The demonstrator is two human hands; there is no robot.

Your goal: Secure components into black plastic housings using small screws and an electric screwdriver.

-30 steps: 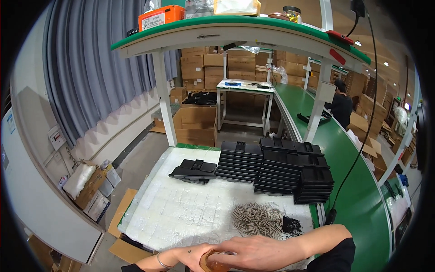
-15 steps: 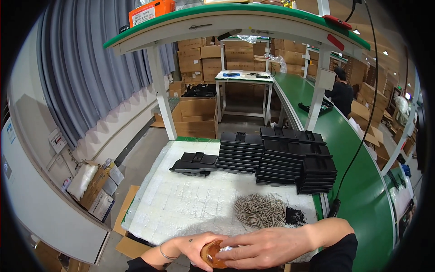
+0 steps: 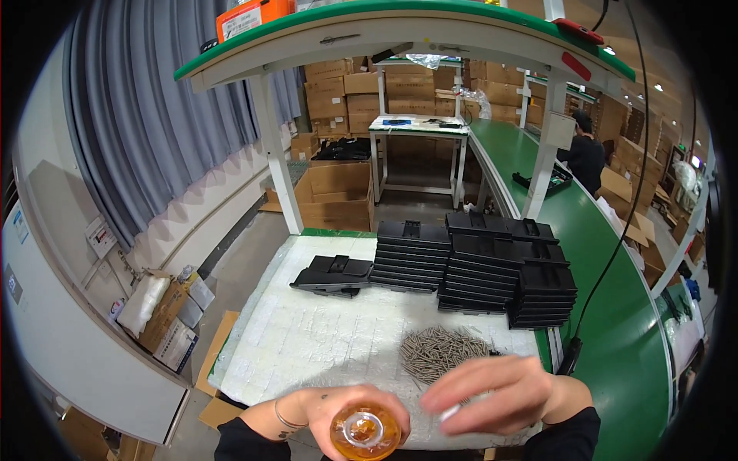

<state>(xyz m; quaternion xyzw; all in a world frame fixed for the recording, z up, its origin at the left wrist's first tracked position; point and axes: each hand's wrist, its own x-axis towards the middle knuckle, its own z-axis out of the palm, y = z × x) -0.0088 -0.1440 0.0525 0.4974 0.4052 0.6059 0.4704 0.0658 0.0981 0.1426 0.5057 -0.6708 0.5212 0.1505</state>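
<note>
Near the lower edge, my left hand (image 3: 317, 411) is wrapped round a clear bottle of amber liquid (image 3: 338, 435). Its round top points up toward me. To the right of it, my right hand (image 3: 503, 396) is blurred by motion and apart from the bottle. A small white bottle cap (image 3: 450, 413) shows pinched at its fingertips. Just beyond the right hand lies a heap of metal pins (image 3: 438, 349) on the white-covered table (image 3: 323, 338).
Stacks of black plastic trays (image 3: 480, 269) stand at the table's back right, with a few loose black trays (image 3: 332, 275) left of them. A green conveyor (image 3: 615, 323) runs along the right. An open carton (image 3: 334, 203) sits behind the table. A person (image 3: 584, 157) works far right.
My right hand has lifted off the bottle and moved to the right with the white cap. The bottle in my left hand now has its top uncovered. The view has shifted slightly.
</note>
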